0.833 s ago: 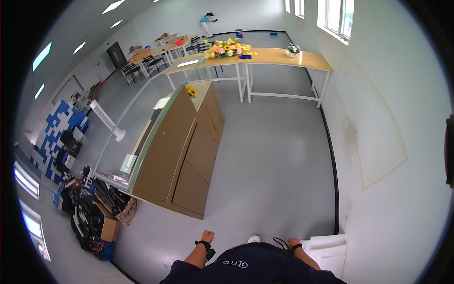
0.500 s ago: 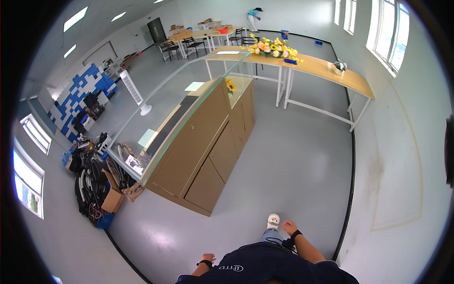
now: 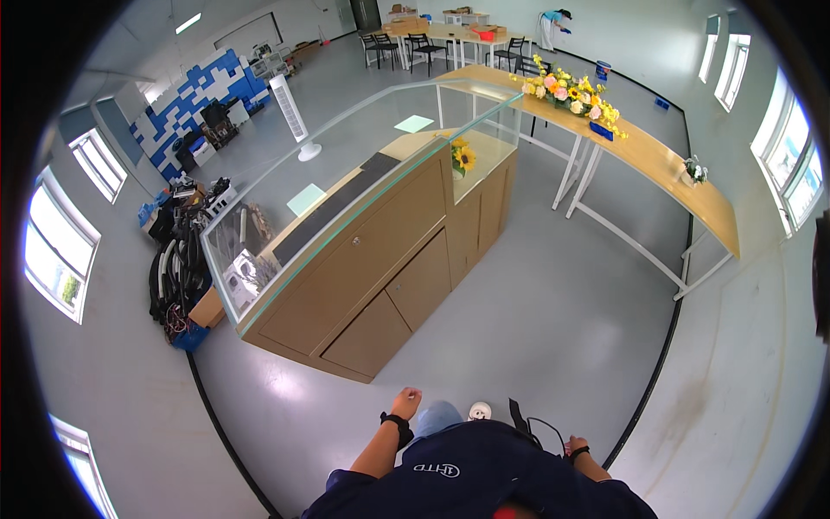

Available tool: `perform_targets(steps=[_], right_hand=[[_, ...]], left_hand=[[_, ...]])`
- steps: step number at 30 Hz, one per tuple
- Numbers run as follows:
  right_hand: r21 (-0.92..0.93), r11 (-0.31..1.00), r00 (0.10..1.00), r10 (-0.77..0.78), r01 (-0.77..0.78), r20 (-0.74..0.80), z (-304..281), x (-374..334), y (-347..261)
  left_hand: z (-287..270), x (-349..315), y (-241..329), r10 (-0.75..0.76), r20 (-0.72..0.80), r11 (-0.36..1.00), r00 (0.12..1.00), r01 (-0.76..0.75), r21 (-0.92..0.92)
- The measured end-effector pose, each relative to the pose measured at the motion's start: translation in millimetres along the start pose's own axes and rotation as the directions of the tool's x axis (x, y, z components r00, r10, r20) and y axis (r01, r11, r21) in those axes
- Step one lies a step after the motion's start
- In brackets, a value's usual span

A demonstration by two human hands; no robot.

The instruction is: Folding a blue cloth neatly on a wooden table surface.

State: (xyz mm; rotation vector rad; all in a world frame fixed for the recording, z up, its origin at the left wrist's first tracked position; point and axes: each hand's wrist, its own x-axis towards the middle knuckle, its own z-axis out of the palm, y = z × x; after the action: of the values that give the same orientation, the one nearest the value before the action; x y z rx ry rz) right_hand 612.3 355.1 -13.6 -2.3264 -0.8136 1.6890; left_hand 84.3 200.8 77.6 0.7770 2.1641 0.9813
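Note:
My left hand (image 3: 406, 403) is out in front of my body at the lower middle, fingers curled in and nothing visible in them. A black band circles its wrist. Lower and to the right, close to my side, is my right hand (image 3: 575, 445), small in view, with its fingers curled and no object showing; it too has a black wristband. A black strap with a thin cable (image 3: 521, 421) hangs at my waist between the hands. Neither hand touches the brown display counter (image 3: 346, 303) with its glass top, which stands ahead to the left.
A long wooden table (image 3: 644, 138) with flower arrangements (image 3: 575, 93) stands ahead right. Grey floor (image 3: 553, 303) runs between it and the counter. Black hoses and boxes (image 3: 177, 277) are piled at left. A white tower fan (image 3: 290, 112) stands beyond; another person (image 3: 553, 30) is far back.
The view has shifted left and forward, and the counter looks nearer. My left hand has swung forward and up; my right hand has swung back toward my side.

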Motion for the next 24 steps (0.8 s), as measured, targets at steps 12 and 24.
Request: perform_targets(steps=[12, 24], right_hand=[[-0.243, 0.801, 0.812, -0.438, 0.547, 0.385, 95.2, 43.0, -174.3], [0.235, 0.967, 0.992, -0.074, 0.096, -0.1, 22.9, 118.3, -271.0]], left_hand=[[43.1, 102.7, 42.4, -0.139, 0.307, 0.974, 0.941, 0.075, 0.212], [114.9, 357.8, 250.4, 0.058, 0.413, 0.97, 0.909, -0.149, 0.191]])
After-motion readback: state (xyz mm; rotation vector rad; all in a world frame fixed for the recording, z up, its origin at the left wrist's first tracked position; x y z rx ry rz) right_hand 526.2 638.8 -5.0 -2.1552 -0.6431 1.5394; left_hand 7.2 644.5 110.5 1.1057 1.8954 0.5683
